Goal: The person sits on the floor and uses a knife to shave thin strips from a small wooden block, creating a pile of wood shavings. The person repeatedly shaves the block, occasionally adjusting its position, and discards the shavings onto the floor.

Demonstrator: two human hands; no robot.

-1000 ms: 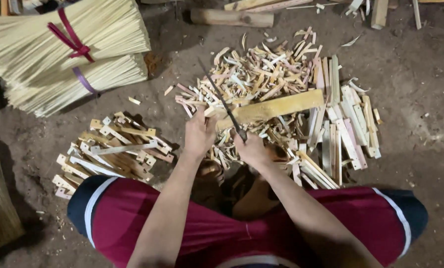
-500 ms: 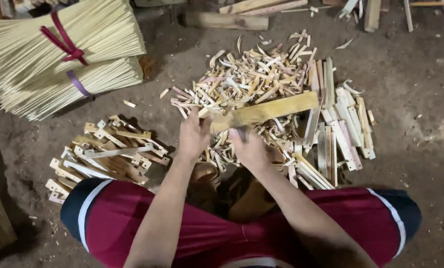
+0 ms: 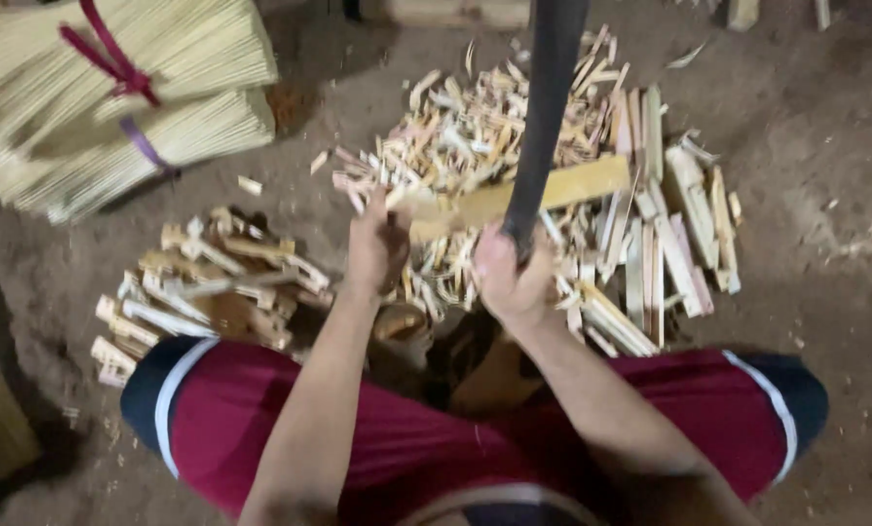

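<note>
My left hand [image 3: 377, 245] grips the near end of a flat yellow bamboo slat [image 3: 572, 185] that lies across a heap of bamboo offcuts [image 3: 494, 127]. My right hand [image 3: 509, 278] is closed on the handle of a long dark blade [image 3: 548, 107], raised and pointing up toward the camera above the slat. I sit on the dirt floor in red shorts [image 3: 377, 438]; something brown between my knees is partly hidden.
Two tied bundles of thin bamboo sticks [image 3: 114, 97] lie at the upper left. A pile of short notched bamboo pieces [image 3: 202, 287] sits by my left knee. Longer split strips [image 3: 669, 234] lie to the right. A wooden block [image 3: 455, 12] rests at the top edge.
The dark blade has swung up from lying low against the slat to standing raised above it. Both hands stay in much the same place.
</note>
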